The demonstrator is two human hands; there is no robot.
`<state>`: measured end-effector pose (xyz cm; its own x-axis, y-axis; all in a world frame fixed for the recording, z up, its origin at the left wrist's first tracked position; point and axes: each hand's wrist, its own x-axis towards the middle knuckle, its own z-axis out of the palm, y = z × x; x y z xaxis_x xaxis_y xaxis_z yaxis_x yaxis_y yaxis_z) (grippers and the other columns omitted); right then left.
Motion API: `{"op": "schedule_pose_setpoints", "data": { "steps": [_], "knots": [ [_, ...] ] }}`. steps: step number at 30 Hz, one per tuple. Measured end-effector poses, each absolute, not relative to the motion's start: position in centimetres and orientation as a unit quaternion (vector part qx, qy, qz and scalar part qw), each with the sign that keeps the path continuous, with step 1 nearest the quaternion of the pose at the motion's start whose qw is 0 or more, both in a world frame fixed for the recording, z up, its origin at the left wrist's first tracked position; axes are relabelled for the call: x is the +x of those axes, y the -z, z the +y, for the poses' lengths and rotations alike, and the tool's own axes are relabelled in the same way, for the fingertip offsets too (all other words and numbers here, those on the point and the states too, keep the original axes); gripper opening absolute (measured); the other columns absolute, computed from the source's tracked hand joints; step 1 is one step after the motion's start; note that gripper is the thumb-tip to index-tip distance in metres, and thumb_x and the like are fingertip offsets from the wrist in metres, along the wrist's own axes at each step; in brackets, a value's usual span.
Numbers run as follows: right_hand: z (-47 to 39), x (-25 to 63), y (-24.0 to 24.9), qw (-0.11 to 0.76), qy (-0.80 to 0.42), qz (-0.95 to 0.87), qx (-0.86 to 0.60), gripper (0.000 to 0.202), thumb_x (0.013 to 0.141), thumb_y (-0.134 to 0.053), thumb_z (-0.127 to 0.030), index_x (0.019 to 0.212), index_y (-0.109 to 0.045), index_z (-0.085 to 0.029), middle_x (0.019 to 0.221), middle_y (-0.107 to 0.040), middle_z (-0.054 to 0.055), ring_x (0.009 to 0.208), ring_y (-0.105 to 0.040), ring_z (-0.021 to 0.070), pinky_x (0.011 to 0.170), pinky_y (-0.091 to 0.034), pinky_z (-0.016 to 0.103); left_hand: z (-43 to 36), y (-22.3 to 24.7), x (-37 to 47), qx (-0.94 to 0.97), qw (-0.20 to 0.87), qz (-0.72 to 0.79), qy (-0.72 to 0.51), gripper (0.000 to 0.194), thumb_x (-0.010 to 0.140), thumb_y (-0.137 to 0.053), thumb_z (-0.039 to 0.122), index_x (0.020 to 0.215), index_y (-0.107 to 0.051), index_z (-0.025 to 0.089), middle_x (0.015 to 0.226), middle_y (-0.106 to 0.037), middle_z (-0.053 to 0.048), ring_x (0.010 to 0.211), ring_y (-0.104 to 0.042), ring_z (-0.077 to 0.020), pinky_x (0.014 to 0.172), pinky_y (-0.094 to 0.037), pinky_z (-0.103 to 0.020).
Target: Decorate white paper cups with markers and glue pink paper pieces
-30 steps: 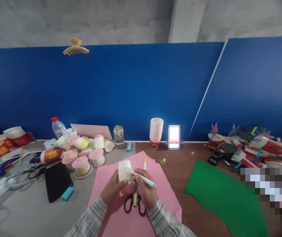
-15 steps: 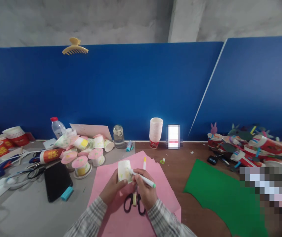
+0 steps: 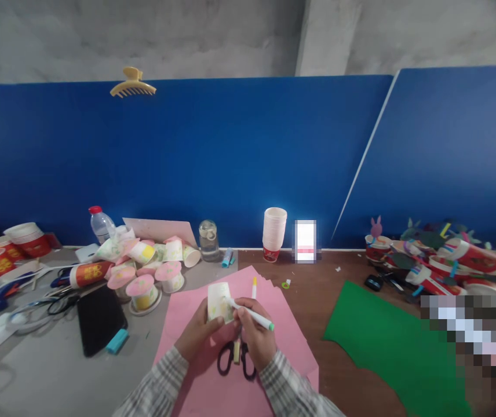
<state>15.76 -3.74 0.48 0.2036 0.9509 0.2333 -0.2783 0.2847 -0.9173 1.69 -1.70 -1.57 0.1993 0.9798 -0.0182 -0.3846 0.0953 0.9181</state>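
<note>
My left hand (image 3: 199, 325) grips a white paper cup (image 3: 218, 301) with faint yellow and green marks on its side. In my right hand (image 3: 256, 336) is a white marker (image 3: 254, 315) with a green end, its tip against or very close to the cup's side. Both hands are above pink paper sheets (image 3: 200, 382). Black-handled scissors (image 3: 225, 358) lie under my right hand, their blades mostly hidden. Beside them is a small yellowish piece (image 3: 236, 352). A yellow-tipped marker (image 3: 254, 288) lies just beyond my right hand.
At left are decorated pink-topped cups (image 3: 141, 289), a black tablet-like slab (image 3: 100, 318) and a blue marker cap or block (image 3: 117, 341). A glass jar (image 3: 208, 240) and stacked paper cups (image 3: 274, 229) stand at the back. Green paper (image 3: 374, 330) and piled red cup crafts (image 3: 452, 260) are at right.
</note>
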Motion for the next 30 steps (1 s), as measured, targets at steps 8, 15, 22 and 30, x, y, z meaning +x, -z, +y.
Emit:
{"op": "schedule_pose_setpoints", "data": {
  "steps": [8,15,22,30],
  "knots": [
    [-3.7,15.7,-0.6,0.681,-0.444,-0.427,-0.395,0.016,0.066,-0.061,-0.031,0.073,-0.069,-0.019,0.052,-0.065,0.000,0.042,-0.058,0.0166,0.041,-0.049,0.024,-1.6,1.6,1.5,0.464,0.604,0.379,-0.525,0.050,0.050,-0.077,0.028,0.097,-0.059,0.023,0.090,-0.067,-0.005,0.092,-0.056,-0.0321,0.080,-0.045,-0.044],
    [-3.9,15.7,-0.1,0.668,-0.474,-0.422,-0.388,0.014,0.065,-0.061,-0.029,0.072,-0.068,-0.020,0.047,-0.062,-0.002,0.038,-0.055,0.0157,0.036,-0.045,0.022,-1.2,2.1,1.1,0.494,0.574,0.399,-0.518,0.050,0.052,-0.076,0.031,0.098,-0.059,0.022,0.092,-0.068,-0.006,0.092,-0.055,-0.0325,0.080,-0.044,-0.043],
    [-3.9,15.5,-0.3,0.681,-0.465,-0.409,-0.391,0.016,0.065,-0.061,-0.031,0.072,-0.068,-0.019,0.048,-0.062,-0.001,0.039,-0.055,0.0159,0.037,-0.046,0.023,-1.6,1.5,1.5,0.458,0.604,0.380,-0.531,0.052,0.050,-0.077,0.029,0.098,-0.059,0.021,0.088,-0.068,-0.007,0.088,-0.056,-0.0318,0.076,-0.045,-0.042],
    [-4.0,15.6,-0.8,0.687,-0.459,-0.400,-0.397,0.015,0.063,-0.061,-0.031,0.070,-0.068,-0.019,0.047,-0.062,-0.002,0.039,-0.054,0.0154,0.037,-0.046,0.023,-1.8,0.7,1.7,0.460,0.593,0.389,-0.534,0.056,0.047,-0.079,0.030,0.098,-0.059,0.020,0.088,-0.068,-0.007,0.089,-0.056,-0.0319,0.078,-0.043,-0.043]
  ]
}}
